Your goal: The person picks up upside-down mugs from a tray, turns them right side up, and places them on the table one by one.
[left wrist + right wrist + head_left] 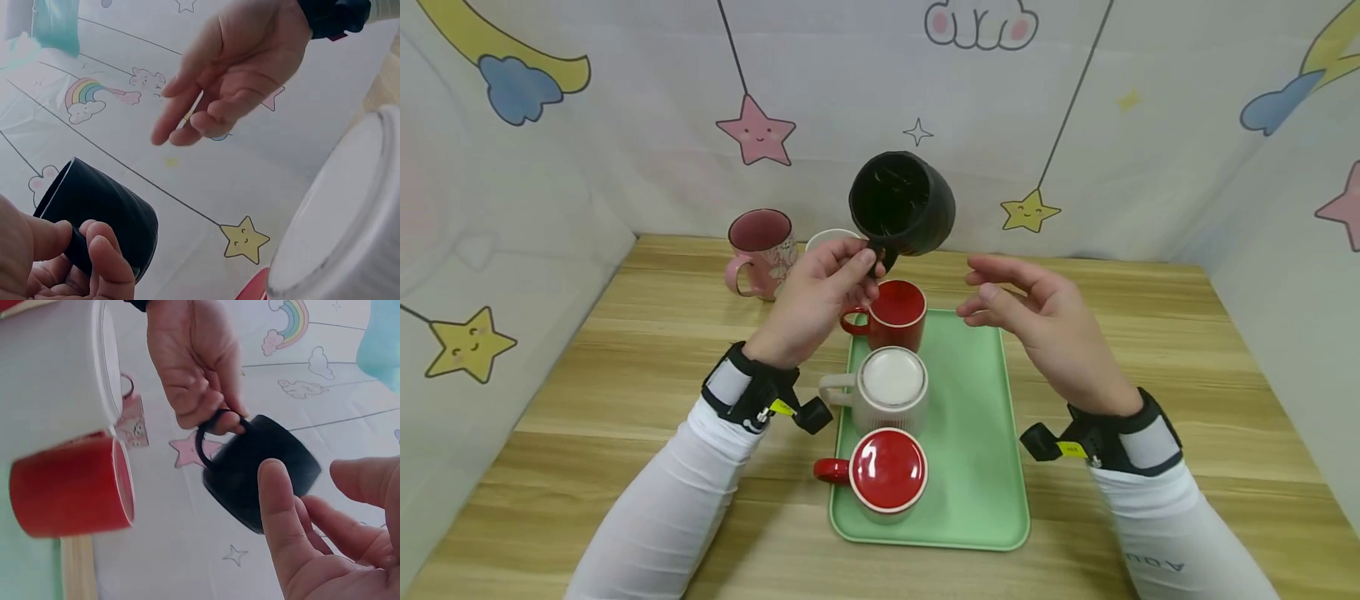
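My left hand [820,292] pinches the handle of a black mug [938,208] and holds it tilted in the air, its mouth turned toward the head camera. In the left wrist view, thumb and fingers close on the handle of the black mug [109,212]. To the right of the mug, my right hand [1037,321] is raised with loosely bent fingers and holds nothing. Below them is a green tray [977,417] bearing a column of mugs: a red mug [897,321] at the far end, an upside-down off-white mug [891,392], and an upside-down mug with a red base [889,471] nearest.
A pink mug [763,250] stands upright on the wooden table [647,350], left of the tray's far end. Beside it, the rim of a white mug [831,237] shows partly behind my left hand. A patterned cloth wall [647,125] borders the table.
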`<act>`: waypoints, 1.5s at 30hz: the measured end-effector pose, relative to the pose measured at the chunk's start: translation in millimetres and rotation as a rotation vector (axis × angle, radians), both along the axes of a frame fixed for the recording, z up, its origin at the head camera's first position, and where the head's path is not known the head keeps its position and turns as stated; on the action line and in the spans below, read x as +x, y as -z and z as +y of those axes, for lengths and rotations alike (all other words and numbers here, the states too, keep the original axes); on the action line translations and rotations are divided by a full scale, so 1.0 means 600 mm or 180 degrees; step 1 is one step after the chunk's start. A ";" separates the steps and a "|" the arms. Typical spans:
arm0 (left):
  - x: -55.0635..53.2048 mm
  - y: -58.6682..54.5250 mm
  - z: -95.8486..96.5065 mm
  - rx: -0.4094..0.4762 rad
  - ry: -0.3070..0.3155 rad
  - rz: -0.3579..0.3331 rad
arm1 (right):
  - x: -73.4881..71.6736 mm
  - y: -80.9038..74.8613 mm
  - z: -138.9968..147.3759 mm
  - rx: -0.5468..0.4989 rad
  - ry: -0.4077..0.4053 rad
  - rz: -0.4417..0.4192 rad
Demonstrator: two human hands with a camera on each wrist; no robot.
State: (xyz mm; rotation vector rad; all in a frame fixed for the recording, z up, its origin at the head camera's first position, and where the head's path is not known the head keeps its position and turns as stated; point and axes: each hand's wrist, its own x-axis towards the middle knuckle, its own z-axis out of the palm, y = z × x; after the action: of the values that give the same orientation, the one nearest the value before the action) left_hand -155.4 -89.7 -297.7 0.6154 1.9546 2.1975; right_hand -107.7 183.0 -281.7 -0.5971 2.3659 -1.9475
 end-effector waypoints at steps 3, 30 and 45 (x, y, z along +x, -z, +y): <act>-0.008 0.005 -0.002 -0.0064 -0.0046 -0.0006 | 0.005 -0.004 0.011 0.0121 0.0075 0.0115; -0.062 0.068 -0.019 -0.0522 -0.0259 -0.0310 | 0.046 0.019 0.096 0.1071 0.0357 0.0642; -0.082 0.088 -0.015 -0.0889 -0.0301 -0.0388 | 0.047 0.018 0.103 0.1114 0.0273 0.0615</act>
State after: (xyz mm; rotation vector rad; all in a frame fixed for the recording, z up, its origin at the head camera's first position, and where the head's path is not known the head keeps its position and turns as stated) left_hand -204.7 -99.0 -350.5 0.3469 2.2089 1.9080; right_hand -79.5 244.6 -292.7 -0.6950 2.8015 -1.5035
